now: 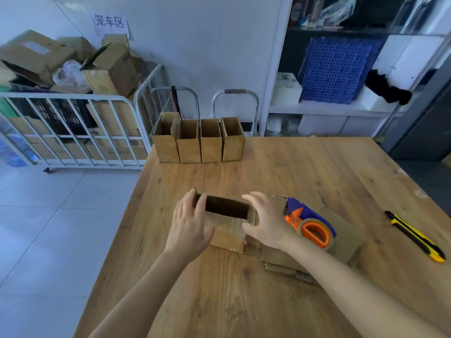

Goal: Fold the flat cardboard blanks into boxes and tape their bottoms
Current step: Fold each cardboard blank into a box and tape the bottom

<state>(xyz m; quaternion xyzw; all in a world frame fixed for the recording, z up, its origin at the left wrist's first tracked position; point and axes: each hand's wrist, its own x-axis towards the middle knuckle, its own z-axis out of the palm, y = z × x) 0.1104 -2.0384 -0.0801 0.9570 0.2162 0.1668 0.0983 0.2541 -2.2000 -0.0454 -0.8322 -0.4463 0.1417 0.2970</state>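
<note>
Head view: box [228, 234] interior lost in shadow

Left hand [189, 225] rests straight-fingered on the box's left end. Right hand [264, 222] is spread wide at its right end. Tape dispenser [310, 222] and right forearm partly hide the flat blanks [341, 230]. Four far boxes [211, 147] stand open-topped.

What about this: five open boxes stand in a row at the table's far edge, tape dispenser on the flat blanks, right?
Four, not five, per the head view: four open boxes in a row at the table's far edge, tape dispenser on the flat blanks.
</note>
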